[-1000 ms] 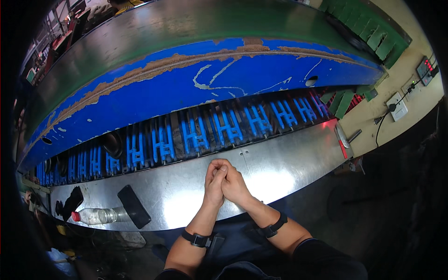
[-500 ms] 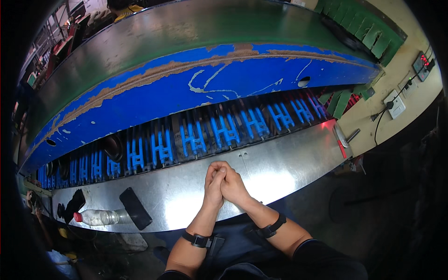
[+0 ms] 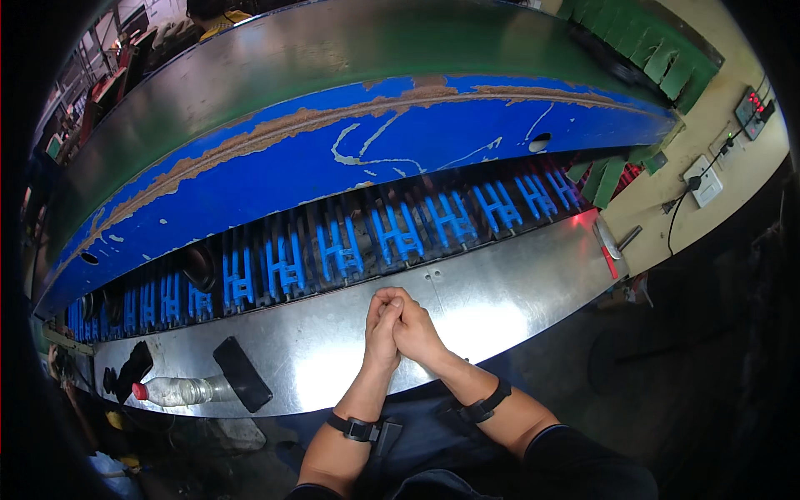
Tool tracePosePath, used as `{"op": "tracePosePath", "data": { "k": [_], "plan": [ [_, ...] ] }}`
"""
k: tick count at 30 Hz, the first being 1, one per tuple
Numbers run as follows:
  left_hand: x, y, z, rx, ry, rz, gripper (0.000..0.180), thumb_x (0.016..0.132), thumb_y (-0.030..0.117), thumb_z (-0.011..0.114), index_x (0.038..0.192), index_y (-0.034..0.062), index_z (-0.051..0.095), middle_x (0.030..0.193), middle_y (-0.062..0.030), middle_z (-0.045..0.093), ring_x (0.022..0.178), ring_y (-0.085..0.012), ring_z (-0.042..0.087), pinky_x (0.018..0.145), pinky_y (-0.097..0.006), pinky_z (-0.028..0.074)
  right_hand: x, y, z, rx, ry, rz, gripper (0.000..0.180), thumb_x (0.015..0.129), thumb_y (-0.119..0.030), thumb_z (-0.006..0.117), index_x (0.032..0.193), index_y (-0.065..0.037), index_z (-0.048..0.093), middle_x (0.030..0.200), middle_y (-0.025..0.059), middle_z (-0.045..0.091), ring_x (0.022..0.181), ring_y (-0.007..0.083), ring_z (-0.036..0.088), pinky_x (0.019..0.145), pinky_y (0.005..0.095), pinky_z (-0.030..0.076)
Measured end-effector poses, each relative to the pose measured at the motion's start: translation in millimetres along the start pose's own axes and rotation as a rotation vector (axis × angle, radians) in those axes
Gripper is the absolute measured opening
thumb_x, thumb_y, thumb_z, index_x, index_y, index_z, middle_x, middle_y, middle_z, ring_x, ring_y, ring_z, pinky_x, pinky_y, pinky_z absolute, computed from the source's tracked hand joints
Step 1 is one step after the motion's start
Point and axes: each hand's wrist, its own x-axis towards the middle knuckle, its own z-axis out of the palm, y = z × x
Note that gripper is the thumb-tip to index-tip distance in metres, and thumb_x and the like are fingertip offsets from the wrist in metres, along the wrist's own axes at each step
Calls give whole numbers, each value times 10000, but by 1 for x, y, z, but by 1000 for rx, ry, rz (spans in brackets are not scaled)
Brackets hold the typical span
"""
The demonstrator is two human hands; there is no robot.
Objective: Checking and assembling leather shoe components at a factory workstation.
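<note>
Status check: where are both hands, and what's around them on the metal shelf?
Left hand and right hand clasped together, holding nothing, resting on shiny sheet-metal shelf. Row of blue plastic carriers just beyond. Flat black phone and clear plastic bottle lie off left.

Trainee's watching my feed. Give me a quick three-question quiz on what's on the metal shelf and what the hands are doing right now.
1. True or false: the left hand and right hand are clasped together, holding nothing.
2. What lies nearest the plastic bottle on the metal shelf? A) red-handled tool B) flat black slab C) wall socket
3. Fill in: the clips on the conveyor beyond the hands are coloured ____.

Key: 1 true; 2 B, the black slab; 3 blue.
</note>
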Motion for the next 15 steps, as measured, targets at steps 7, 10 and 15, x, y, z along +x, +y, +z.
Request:
{"op": "tracePosePath", "data": {
  "k": [7, 10, 15],
  "plan": [
    [6, -3, 2, 10, -47, 53, 168, 922, 112, 597, 1074, 44, 618, 982, -47, 628, 916, -155, 588, 826, -285, 495, 4, 0, -2, -4, 15, -61, 299, 946, -157, 460, 1200, -35, 561, 1049, 217, 674, 1023, 393, 640, 885, 450, 503],
    [6, -5, 1, -13, -56, 45, 169, 921, 111, 594, 1073, 41, 620, 988, -51, 631, 921, -163, 591, 833, -291, 499, 3, 2, -4, -1, 13, -49, 296, 942, -145, 458, 1199, -38, 560, 1046, 217, 674, 1020, 393, 640, 881, 453, 503],
    [-4, -5, 11, -44, 67, -18, 172, 924, 108, 586, 1077, 38, 621, 998, -53, 631, 928, -170, 592, 842, -295, 499, -1, 8, -8, 2, 31, -83, 298, 923, -116, 467, 1197, -40, 558, 1025, 230, 672, 986, 404, 643, 860, 459, 507]
  ]
}}
